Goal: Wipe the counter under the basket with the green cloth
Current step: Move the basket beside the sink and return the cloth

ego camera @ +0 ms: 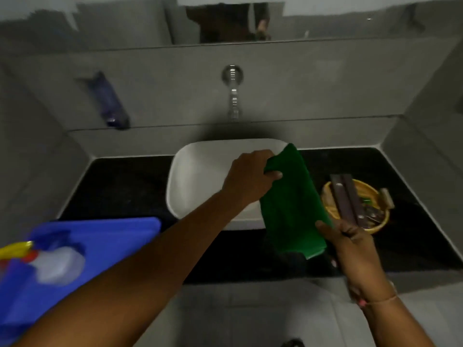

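Observation:
A green cloth [292, 204] hangs stretched in the air over the right edge of the white basin. My left hand [250, 177] grips its upper corner. My right hand [350, 242] holds its lower right edge near the counter's front. To the right of the cloth, a small yellow basket [333, 213] sits on the black counter [413, 221], filled with dark flat items and small tubes. The cloth covers part of the basket's left rim.
A white rectangular basin [198, 181] sits mid-counter under a wall tap [233, 96]. A blue tray [100, 239] with a spray bottle [50, 264] is at the lower left. A dark blue bottle [109, 101] stands on the ledge at the back left.

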